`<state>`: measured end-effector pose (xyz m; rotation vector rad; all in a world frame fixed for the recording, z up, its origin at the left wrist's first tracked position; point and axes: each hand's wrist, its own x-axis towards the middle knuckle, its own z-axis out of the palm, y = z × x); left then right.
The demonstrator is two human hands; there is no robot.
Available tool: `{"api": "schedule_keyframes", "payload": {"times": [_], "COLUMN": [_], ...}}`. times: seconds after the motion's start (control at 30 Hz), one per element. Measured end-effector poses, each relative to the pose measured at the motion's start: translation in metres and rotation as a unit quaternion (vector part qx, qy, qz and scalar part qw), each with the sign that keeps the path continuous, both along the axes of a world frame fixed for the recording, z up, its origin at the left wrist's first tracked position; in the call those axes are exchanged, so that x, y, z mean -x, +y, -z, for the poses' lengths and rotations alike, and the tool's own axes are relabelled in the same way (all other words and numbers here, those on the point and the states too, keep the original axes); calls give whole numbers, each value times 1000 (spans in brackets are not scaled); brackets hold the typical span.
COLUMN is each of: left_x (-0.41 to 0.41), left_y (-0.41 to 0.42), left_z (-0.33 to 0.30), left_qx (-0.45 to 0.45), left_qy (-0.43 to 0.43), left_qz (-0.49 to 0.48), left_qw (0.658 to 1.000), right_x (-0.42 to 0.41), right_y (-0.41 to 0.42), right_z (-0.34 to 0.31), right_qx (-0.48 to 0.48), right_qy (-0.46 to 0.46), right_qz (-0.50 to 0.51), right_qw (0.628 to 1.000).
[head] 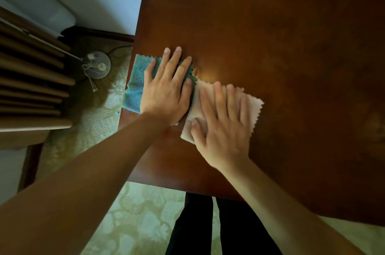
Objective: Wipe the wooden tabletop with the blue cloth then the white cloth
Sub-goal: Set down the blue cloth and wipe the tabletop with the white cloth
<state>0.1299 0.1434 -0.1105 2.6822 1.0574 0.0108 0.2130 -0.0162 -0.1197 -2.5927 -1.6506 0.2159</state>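
I see the tabletop point(270, 35) filling most of the view. My left hand point(166, 90) lies flat, fingers straight, pressing the blue cloth point(135, 86) at the table's left edge (part overhangs). My right hand point(220, 125), also flat and spread, presses the white cloth point(253, 106) just beside it, probably so each pad slides under palm pressure.

A dark, polished wooden tabletop point(270, 35) carried a soft sheen and a small glint of light beside a nubby, terry-like blue cloth point(134, 90) and a smoother, pale white cloth point(253, 106) with pinked zigzag edges, above a matt, woven, floral-patterned green carpet point(135, 223).
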Motion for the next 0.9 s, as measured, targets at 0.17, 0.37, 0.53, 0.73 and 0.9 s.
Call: {"api": "schedule_keyframes", "payload": {"times": [0.17,0.37,0.53,0.73,0.9], "left_x": [1,2,3,-3,-35], "left_y": [-2,-1,-3,-16,-53], "left_z": [-1,3,3,-3,-2], "left_qx": [-5,-19,-21,-18,4], "left_qy": [-1,0,-18,-57,-77], "left_qz": [3,6,11,56,118], "left_qw": [1000,1000,1000,997,990], "right_x": [-24,-56,11,46,26], "right_y": [3,29,-22,-65,-94], "right_z": [0,1,3,6,8], "right_qx": [6,22,-17,-60,-68], "right_qy": [-10,-32,-5,-2,3], "right_qz": [-61,11,14,-10,-22], "right_qw": [998,999,1000,998,997]}}
